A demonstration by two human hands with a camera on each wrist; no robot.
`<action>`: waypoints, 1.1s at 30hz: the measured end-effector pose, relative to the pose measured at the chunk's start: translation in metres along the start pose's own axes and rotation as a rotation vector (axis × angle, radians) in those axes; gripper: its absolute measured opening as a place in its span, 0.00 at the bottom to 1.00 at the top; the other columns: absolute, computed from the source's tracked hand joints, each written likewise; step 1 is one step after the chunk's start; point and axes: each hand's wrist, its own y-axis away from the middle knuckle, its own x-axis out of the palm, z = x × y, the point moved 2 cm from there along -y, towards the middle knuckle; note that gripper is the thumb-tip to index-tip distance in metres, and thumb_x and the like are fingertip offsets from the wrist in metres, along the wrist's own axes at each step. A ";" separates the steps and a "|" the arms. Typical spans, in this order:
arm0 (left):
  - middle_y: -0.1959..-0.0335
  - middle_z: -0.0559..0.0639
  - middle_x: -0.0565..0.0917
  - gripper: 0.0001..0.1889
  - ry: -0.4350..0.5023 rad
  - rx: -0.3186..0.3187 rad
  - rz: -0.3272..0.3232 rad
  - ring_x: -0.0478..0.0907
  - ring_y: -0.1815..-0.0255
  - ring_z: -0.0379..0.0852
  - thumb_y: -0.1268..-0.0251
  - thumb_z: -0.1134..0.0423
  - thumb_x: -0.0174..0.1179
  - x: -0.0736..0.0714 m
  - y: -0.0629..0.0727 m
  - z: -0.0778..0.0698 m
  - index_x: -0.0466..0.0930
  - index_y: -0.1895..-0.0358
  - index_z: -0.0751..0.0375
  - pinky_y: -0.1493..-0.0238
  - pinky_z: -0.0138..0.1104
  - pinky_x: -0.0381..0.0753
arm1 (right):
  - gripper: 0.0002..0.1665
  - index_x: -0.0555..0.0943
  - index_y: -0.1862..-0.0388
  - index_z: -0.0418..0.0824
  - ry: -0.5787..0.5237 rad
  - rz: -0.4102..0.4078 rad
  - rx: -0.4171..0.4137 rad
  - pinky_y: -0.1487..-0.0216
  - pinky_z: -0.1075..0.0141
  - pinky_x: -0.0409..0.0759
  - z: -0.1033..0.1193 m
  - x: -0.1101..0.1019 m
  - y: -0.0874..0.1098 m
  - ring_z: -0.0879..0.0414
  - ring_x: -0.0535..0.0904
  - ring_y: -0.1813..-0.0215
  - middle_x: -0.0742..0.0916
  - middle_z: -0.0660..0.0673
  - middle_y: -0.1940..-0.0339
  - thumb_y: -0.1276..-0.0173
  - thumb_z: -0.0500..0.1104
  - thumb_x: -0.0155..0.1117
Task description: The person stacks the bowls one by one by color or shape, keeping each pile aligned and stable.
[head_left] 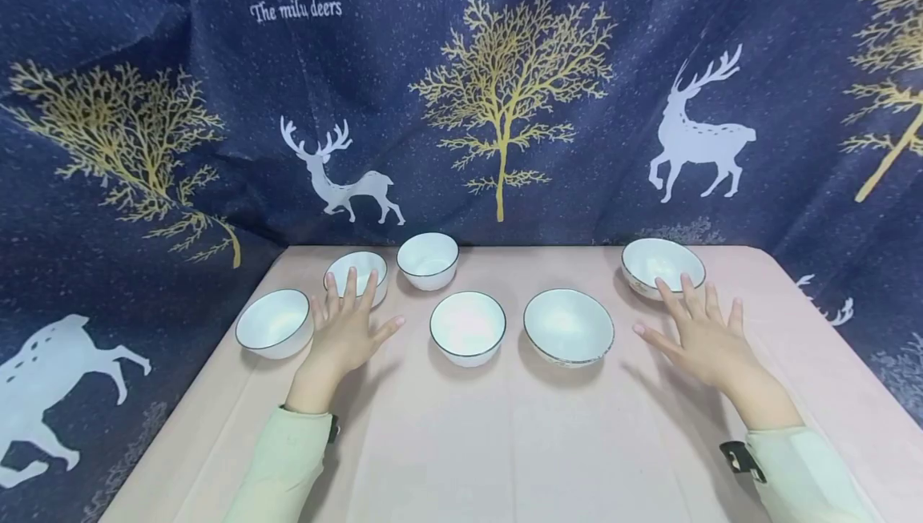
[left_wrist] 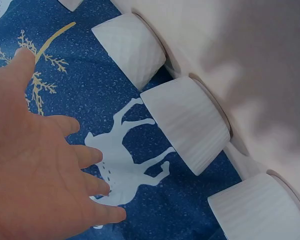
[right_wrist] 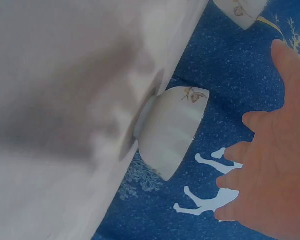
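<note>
My left hand hovers over the table with its fingers spread and holds nothing. Closest to it are a small white bowl at the far left and a dark-rimmed white bowl partly hidden behind its fingertips. My right hand, fingers also spread, hangs in the air just in front of a wider white bowl at the back right. In the right wrist view that bowl shows a brown leaf print. The left wrist view shows ribbed white bowls apart from the left hand.
Between the hands stand a white bowl at the back, another bowl nearer, and a larger bowl to its right. All are upright on a pink-covered table. A dark blue cloth with deer and trees hangs behind.
</note>
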 end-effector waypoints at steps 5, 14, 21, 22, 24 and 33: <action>0.24 0.66 0.33 0.47 -0.015 0.005 -0.006 0.19 0.28 0.68 0.34 0.33 0.45 0.000 -0.002 -0.002 0.39 0.22 0.55 0.32 0.68 0.18 | 0.52 0.41 0.21 0.43 0.003 -0.010 -0.003 0.37 0.29 0.13 0.000 -0.001 0.000 0.24 0.28 0.29 0.42 0.26 0.25 0.30 0.69 0.44; 0.24 0.65 0.31 0.46 0.018 0.036 -0.035 0.18 0.28 0.67 0.34 0.35 0.49 -0.001 -0.004 -0.007 0.40 0.22 0.55 0.31 0.67 0.19 | 0.52 0.41 0.21 0.44 0.001 -0.038 -0.012 0.37 0.31 0.12 -0.003 -0.004 -0.001 0.24 0.29 0.29 0.43 0.25 0.25 0.30 0.69 0.45; 0.24 0.65 0.31 0.47 0.031 0.059 -0.051 0.17 0.27 0.65 0.34 0.35 0.49 -0.006 -0.006 -0.015 0.41 0.22 0.56 0.31 0.66 0.19 | 0.52 0.41 0.21 0.43 0.005 -0.043 -0.020 0.37 0.31 0.12 -0.001 -0.009 -0.002 0.23 0.31 0.29 0.43 0.25 0.25 0.30 0.69 0.46; 0.24 0.65 0.31 0.47 0.028 0.062 -0.053 0.17 0.27 0.65 0.34 0.35 0.49 -0.008 -0.006 -0.016 0.40 0.22 0.55 0.30 0.66 0.19 | 0.52 0.41 0.21 0.43 0.006 -0.044 -0.021 0.36 0.30 0.13 -0.001 -0.010 -0.002 0.22 0.31 0.29 0.43 0.25 0.25 0.30 0.69 0.46; 0.24 0.65 0.32 0.46 0.036 0.071 -0.060 0.18 0.27 0.65 0.34 0.35 0.50 -0.009 -0.006 -0.020 0.41 0.22 0.55 0.30 0.66 0.19 | 0.52 0.42 0.21 0.43 0.004 -0.044 -0.021 0.36 0.29 0.14 0.000 -0.011 -0.002 0.22 0.32 0.29 0.43 0.25 0.25 0.30 0.69 0.46; 0.23 0.63 0.34 0.46 0.064 0.110 -0.084 0.20 0.26 0.63 0.35 0.35 0.51 -0.009 -0.011 -0.034 0.40 0.22 0.51 0.28 0.64 0.23 | 0.52 0.43 0.21 0.43 -0.001 -0.060 -0.024 0.35 0.29 0.17 0.000 -0.016 -0.004 0.21 0.35 0.30 0.42 0.25 0.25 0.31 0.68 0.48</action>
